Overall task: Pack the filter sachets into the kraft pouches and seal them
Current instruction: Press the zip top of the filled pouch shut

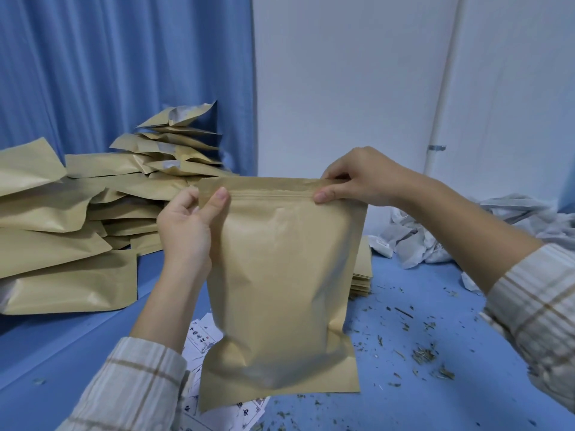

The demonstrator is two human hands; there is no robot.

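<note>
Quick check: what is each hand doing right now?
Left hand: pinches the top left corner of the kraft pouch at the zip strip.
Right hand: pinches the pouch's top right corner.

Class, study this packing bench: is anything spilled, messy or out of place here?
Yes. Dried herb bits lie scattered on the blue table at right, like spilled filling. Printed labels lie loose under the held pouch, and the filled pouches at left are heaped unevenly.

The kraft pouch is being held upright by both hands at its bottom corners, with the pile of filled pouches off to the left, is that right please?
Not quite: the head view shows both hands, left hand and right hand, holding the kraft pouch at its top corners, along the zip strip. The pile of filled pouches does lie left.
</note>
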